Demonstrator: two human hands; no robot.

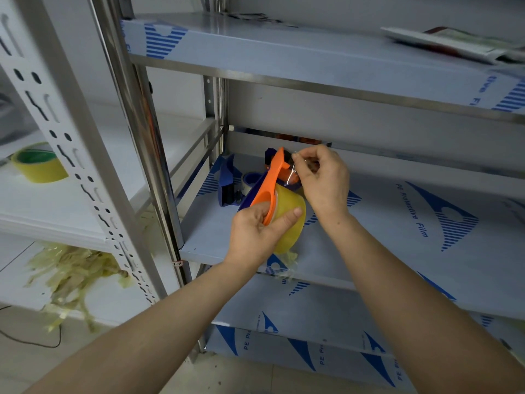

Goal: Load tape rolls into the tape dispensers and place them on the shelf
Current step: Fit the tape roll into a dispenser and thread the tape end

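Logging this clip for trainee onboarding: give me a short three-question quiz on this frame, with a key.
1. True or false: the left hand grips the orange plastic tape dispenser loaded with a yellowish transparent tape roll.
2. The right hand pinches: A) the tape's free end B) scissors C) the shelf edge.
3. Fill in: the yellow tape roll with a green core lies on the white shelf at the view's ____.
Key: 1 true; 2 A; 3 left.

Bright, even light, soft shadows; motion blur and wide-angle bending smear the frame edges.
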